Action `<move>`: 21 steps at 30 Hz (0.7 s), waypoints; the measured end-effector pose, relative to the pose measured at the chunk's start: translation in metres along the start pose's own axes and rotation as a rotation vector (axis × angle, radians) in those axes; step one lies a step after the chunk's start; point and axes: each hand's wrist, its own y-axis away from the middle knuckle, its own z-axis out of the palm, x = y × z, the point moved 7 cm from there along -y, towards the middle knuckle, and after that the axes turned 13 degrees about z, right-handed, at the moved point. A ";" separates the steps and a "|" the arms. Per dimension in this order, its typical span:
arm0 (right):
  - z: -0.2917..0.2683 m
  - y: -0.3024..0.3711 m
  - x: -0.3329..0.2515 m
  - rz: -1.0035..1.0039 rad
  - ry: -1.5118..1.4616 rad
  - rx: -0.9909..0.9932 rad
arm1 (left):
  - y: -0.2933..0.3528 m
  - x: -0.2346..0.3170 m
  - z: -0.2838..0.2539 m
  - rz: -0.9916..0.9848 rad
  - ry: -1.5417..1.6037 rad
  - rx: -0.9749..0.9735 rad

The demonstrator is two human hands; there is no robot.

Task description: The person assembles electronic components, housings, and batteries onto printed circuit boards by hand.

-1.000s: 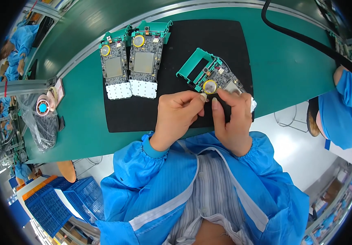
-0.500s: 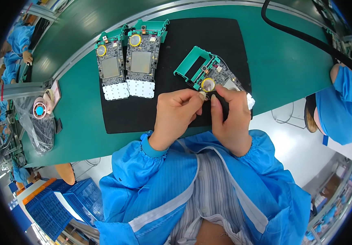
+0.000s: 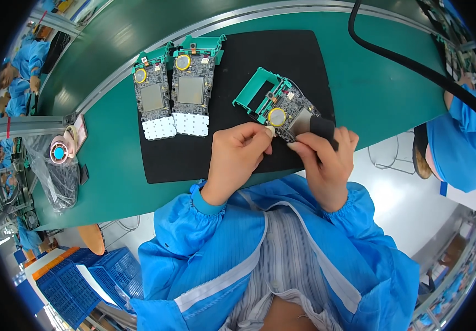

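A circuit board (image 3: 290, 113) with a green plastic frame (image 3: 257, 91) at its far left end lies at a slant on a black mat (image 3: 249, 49). A round yellow-rimmed coin cell (image 3: 276, 117) sits on it. My left hand (image 3: 242, 149) is closed in a pinch at the board's near edge, on a small whitish piece (image 3: 271, 131). My right hand (image 3: 329, 163) grips the board's near right end, fingers bent. A dark grey flap (image 3: 323, 130) covers that end beside my fingers; whether it belongs to the mat, I cannot tell.
Two similar boards, one left (image 3: 152, 96) and one right (image 3: 191, 91), lie side by side on the mat. A tape roll (image 3: 59, 150) and a clear plastic bag (image 3: 59, 185) are at the left. A black cable (image 3: 414, 60) arches across the right. Blue crates (image 3: 97, 278) stand lower left; co-workers sit nearby.
My right hand has moved right and down from beside the coin cell to the board's end. The dark flap now covers its white end. My left hand stays pinched in place.
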 end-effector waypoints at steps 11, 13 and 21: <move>0.008 0.001 0.018 0.090 0.015 -0.011 | -0.010 0.004 0.016 0.002 -0.121 -0.024; 0.007 -0.001 0.019 0.106 0.020 -0.005 | -0.010 0.005 0.017 -0.004 -0.130 -0.012; 0.015 0.008 0.016 0.158 -0.187 -0.047 | -0.010 0.011 0.020 0.022 -0.137 0.081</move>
